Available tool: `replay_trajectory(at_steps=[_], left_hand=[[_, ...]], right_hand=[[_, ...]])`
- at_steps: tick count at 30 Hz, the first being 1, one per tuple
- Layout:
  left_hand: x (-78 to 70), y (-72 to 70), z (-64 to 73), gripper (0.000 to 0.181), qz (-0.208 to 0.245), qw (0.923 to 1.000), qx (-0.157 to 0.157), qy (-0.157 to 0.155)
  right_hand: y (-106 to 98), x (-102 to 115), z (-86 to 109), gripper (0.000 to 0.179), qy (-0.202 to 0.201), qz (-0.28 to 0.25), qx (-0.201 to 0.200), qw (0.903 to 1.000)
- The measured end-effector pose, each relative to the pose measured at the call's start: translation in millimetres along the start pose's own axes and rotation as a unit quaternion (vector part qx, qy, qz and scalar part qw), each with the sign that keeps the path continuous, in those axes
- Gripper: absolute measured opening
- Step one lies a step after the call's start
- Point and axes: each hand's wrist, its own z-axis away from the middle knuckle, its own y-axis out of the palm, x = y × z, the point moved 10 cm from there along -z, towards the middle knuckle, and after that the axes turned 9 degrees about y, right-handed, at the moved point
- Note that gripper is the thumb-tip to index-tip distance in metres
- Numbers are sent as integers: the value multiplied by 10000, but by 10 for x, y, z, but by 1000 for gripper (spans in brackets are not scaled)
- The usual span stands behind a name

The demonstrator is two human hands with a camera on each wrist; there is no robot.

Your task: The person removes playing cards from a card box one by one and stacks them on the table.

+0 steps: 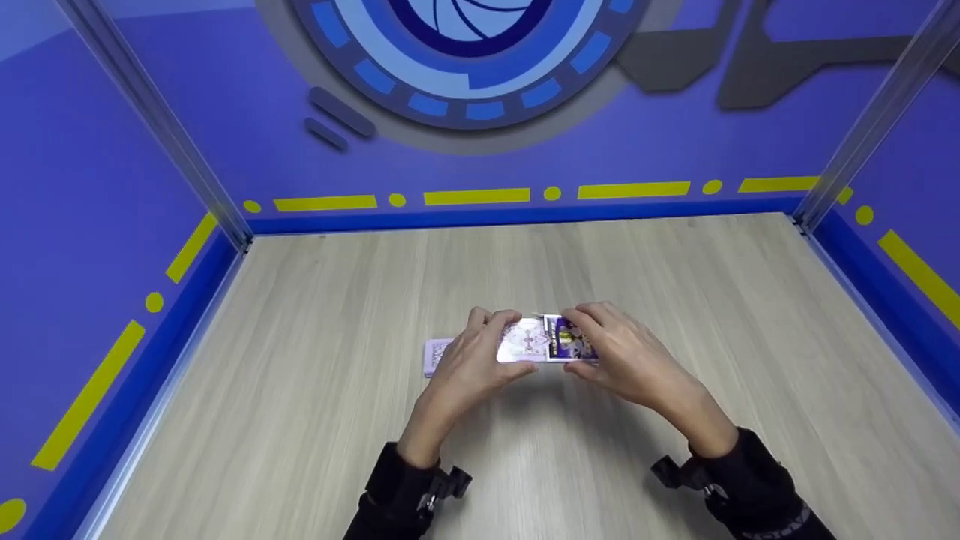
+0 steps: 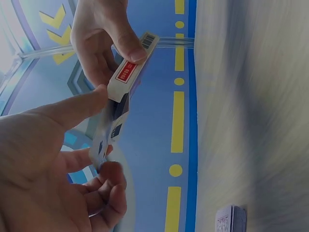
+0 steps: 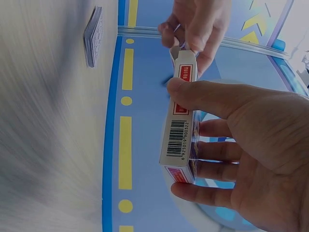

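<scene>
Both hands hold a small white card box (image 3: 177, 137) with a barcode and red labels on its narrow side, raised above the table. My right hand (image 1: 626, 360) grips one end, its thumb on the narrow side and its fingers at the opposite edge. At the other end, with a flap standing out, my left hand (image 1: 472, 360) pinches the box between thumb and fingers. From the head view, a purple picture shows near the right hand and a pale, shiny patterned part near the left; whether that part is a card is unclear. Beside the left hand lies a deck of cards (image 1: 433, 358).
A wood-grain table (image 1: 322, 420) spreads under the hands. Blue panels (image 1: 480, 165) with yellow marks border the back and both sides. Metal posts (image 1: 172, 150) stand at the rear corners.
</scene>
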Motion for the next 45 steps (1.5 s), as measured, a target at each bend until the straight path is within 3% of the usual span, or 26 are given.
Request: replay_trajectory(at_steps=[7,12,18,26,32,39,45], left_hand=[[-79,-28,3,69,-245,9978,-120,599],[-55,-27,16,69,-421,9967,89,690],[-3,-160,37,65,-508,9955,33,802],[160,-435,45,64,-642,9963,-250,510],[251,-544,43,67,-704,9961,-319,433],[432,-479,67,65,-774,9966,-37,283],[690,-322,92,65,-833,9948,431,-392]], right_hand=[[3,-4,-1,72,-1,1,23,10000],[4,-11,-7,70,10,6,69,10000],[-9,-50,-18,69,91,73,82,9999],[-37,-113,-21,67,198,93,83,9997],[-68,-162,-8,67,250,65,41,9997],[-55,-194,-9,68,309,6,66,9995],[-47,-182,-9,69,279,73,19,9996]])
